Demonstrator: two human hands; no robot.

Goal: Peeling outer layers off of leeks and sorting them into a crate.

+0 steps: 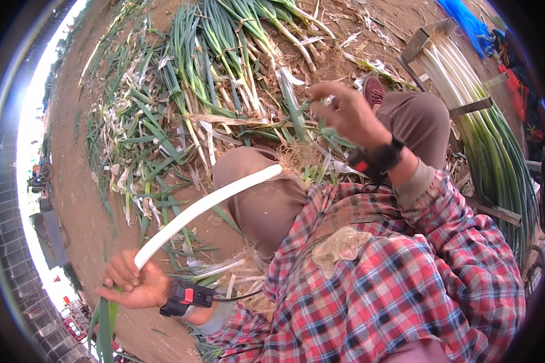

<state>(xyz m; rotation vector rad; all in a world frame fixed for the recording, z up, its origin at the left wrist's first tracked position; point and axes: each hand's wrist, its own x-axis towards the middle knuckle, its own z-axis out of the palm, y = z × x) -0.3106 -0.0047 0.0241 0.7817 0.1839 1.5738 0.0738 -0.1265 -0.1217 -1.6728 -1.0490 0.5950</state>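
At the lower left, my left hand is closed around a long green onion, where its white stalk meets the green leaves. The leaves hang below the hand. The peeled white stalk reaches up and right across my left knee, and its bushy root end points to the middle. Near those roots, my right hand is raised with its fingers apart and slightly bent, blurred a little by motion. Nothing shows in it.
A heap of unpeeled green onions lies on the soil ahead. Stripped leaves and skins litter the ground to the left. At the right, a metal rack holds a thick bundle of peeled green onions. A blue sheet lies beyond it.
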